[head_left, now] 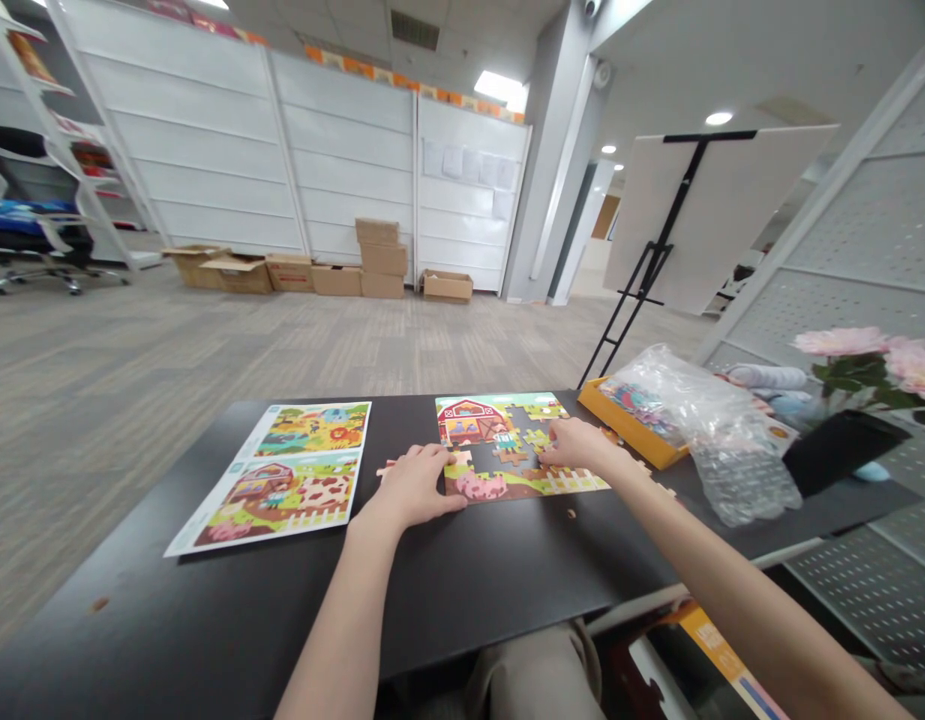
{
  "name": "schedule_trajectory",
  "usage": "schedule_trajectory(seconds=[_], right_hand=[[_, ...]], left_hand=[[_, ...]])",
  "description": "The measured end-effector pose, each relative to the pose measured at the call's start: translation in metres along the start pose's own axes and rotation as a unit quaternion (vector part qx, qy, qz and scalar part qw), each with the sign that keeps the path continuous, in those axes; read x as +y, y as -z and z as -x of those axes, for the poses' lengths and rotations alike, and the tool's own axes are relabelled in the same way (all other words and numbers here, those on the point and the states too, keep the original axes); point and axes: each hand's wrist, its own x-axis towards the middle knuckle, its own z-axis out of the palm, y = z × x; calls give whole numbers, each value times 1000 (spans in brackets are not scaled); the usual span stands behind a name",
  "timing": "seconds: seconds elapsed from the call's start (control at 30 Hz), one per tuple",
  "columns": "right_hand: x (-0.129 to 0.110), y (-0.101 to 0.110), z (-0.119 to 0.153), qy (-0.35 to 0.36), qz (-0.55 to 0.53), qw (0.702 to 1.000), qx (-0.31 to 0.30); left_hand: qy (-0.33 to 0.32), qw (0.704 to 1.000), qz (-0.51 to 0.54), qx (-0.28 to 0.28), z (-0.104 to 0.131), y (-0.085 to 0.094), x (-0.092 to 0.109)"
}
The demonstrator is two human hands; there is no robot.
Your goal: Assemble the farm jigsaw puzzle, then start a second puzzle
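A partly assembled farm puzzle (477, 488) lies on the black table, with a red barn at its upper left, a pink pig at its lower left and dark gaps in its middle. My left hand (417, 485) rests palm down at the puzzle's left edge, fingers apart, next to a loose piece. My right hand (578, 445) is over the puzzle's right part, fingertips closed together beside green pieces; what they hold, if anything, is too small to make out. A printed reference sheet (282, 480) with two pictures lies left of my left hand.
At the table's right are a yellow box (646, 436) of pieces, a clear plastic bag (724, 440) and a dark pot with pink flowers (844, 345). Behind stand an easel (657, 240) and cardboard boxes (379, 260).
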Motion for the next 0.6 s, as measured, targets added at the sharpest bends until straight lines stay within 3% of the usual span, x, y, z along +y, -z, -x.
schedule_trajectory(seconds=[0.43,0.6], right_hand=[[33,18,19,-7,-7,999,38],[68,13,42,-32,-10,998,48]], left_hand=[[-3,1000,-1,3,-1,-2,-3],[-7,1000,-3,7,-1,-2,-2]])
